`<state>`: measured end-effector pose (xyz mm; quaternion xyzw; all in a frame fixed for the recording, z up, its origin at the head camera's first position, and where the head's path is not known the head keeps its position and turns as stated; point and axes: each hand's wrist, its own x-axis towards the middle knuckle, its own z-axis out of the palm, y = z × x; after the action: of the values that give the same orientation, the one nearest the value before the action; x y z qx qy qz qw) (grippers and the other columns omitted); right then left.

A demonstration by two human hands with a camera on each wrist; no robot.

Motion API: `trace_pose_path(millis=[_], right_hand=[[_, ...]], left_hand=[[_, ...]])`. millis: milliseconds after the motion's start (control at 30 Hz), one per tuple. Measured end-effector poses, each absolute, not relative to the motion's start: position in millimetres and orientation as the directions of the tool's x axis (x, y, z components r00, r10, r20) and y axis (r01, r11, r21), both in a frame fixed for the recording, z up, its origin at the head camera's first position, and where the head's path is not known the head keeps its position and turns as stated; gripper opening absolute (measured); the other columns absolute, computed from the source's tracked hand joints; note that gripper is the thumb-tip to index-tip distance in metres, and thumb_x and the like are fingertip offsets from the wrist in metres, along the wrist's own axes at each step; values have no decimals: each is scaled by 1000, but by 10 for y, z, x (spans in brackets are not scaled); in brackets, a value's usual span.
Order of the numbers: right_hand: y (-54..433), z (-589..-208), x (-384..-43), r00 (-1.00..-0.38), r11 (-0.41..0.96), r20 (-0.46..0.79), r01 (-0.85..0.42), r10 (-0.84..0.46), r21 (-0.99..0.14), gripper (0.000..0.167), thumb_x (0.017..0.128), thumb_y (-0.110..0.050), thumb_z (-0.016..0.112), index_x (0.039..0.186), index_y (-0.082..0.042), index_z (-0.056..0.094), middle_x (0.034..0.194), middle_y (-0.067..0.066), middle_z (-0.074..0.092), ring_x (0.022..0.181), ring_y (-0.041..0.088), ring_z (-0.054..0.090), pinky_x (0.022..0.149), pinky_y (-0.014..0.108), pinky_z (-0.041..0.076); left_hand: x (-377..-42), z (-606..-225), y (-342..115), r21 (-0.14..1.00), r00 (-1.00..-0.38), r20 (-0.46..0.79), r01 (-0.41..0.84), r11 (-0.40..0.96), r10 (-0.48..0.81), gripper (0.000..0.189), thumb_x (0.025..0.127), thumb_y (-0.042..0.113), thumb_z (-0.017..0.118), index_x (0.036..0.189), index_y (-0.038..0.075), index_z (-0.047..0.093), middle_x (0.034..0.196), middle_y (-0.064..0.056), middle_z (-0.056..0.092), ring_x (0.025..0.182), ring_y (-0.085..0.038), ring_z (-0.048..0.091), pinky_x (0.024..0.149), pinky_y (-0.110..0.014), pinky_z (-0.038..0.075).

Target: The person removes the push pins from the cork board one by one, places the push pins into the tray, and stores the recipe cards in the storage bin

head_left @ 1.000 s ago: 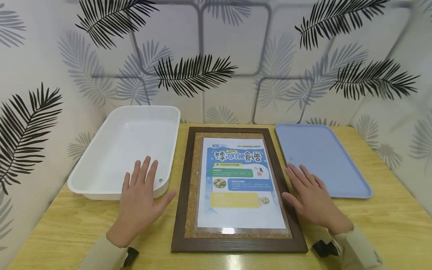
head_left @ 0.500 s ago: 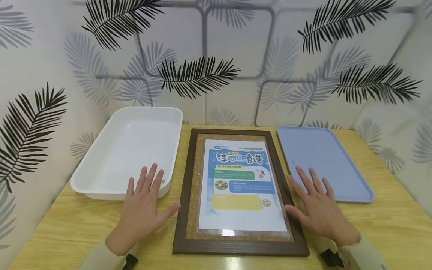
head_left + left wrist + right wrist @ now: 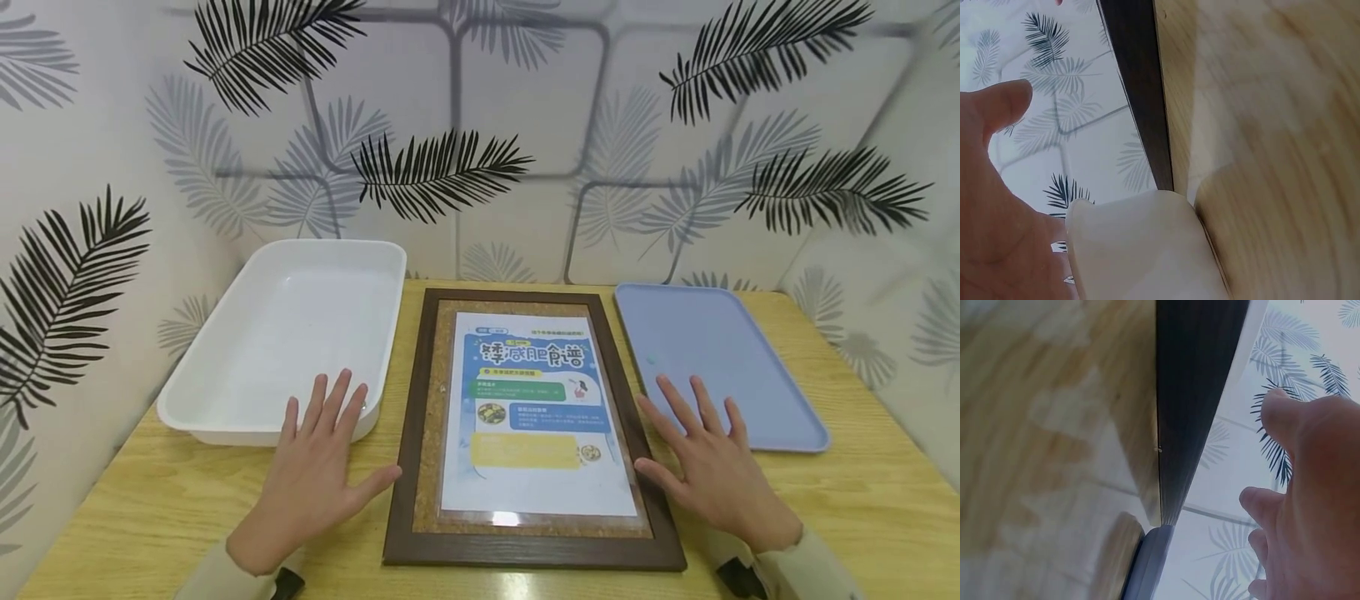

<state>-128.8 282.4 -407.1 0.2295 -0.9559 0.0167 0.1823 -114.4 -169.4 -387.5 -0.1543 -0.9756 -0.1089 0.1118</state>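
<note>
A brown-framed cork board point(image 3: 536, 553) lies flat on the table, bearing a printed sheet point(image 3: 540, 492) under a clear cover. My left hand point(image 3: 311, 475) is spread palm down to the left of the board, its fingertips over the near right corner of a deep white tray point(image 3: 300, 333). On the other side, my right hand point(image 3: 712, 467) is spread too, fingertips over the near left part of a shallow blue tray point(image 3: 712, 358) and thumb by the frame's right side. Both wrist views show the hands raised above the table, holding nothing.
The wooden table point(image 3: 150, 517) runs back to a wall point(image 3: 517, 83) with a printed leaf pattern. The white tray stands at the back left, the blue one at the back right, with the board between them.
The right hand's fingers have spread wider and the hand has shifted slightly right. My left hand has moved a little down in view. Board and trays stay put; the head view shifts slightly.
</note>
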Motion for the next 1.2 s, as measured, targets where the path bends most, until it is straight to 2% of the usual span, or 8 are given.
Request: trace_pose_path(millis=[100,333,600,833,1033,1100,1200], right_hand=[[2821,-4071,-1292,-833,896,351,-442,-427,40,70,94,-61,44,151,-22,32,162,4,16,150,28,-6,102,72,19],[2822,-4114,-1276,-861,904,308,-428,-404,-10,69,96,-54,46,155,-26,22,164,-2,2,150,29,-8,103,73,15],[2825,-4086,-1301,-873,907,285,-421,-397,-27,67,96,-52,47,154,-29,22,164,1,5,149,34,-4,102,74,14],[2804,-4064,-1313,-875,905,277,-424,-396,-44,67,97,-51,47,155,-29,21,164,0,4,149,33,-4,103,74,13],[2687,-4067,-1359,-872,893,254,-446,-418,-64,64,95,-51,51,149,-19,38,159,10,23,142,41,22,101,71,17],[2643,-4073,-1374,-871,889,242,-454,-428,-61,64,94,-52,52,145,-14,44,155,14,31,138,42,30,99,70,19],[2591,-4060,-1384,-876,892,225,-449,-427,-57,63,94,-51,53,141,-8,49,152,16,35,135,42,33,99,68,20]], left_hand=[[-1141,-3874,-1686,178,-926,253,328,928,279,98,82,72,49,152,7,28,161,-14,16,148,-39,9,114,-63,11],[-1128,-3915,-1666,180,-931,246,319,931,271,98,82,72,50,152,8,27,161,-14,16,148,-38,9,114,-63,10],[-1169,-3878,-1657,175,-927,265,317,932,266,96,83,69,52,152,7,28,160,-15,17,148,-39,10,114,-64,10],[-1182,-3871,-1657,179,-936,238,306,935,260,98,82,68,54,152,5,27,160,-16,16,148,-39,10,114,-64,11],[-1212,-3921,-1557,190,-929,240,330,925,282,97,82,64,57,151,3,27,161,-16,16,148,-38,10,115,-63,7],[-1225,-3930,-1491,189,-912,273,364,912,307,94,82,60,60,149,2,31,160,-17,19,148,-38,12,114,-64,7],[-1252,-3932,-1384,174,-879,314,425,888,359,87,82,57,62,143,0,42,158,-18,23,147,-40,15,113,-65,9]])
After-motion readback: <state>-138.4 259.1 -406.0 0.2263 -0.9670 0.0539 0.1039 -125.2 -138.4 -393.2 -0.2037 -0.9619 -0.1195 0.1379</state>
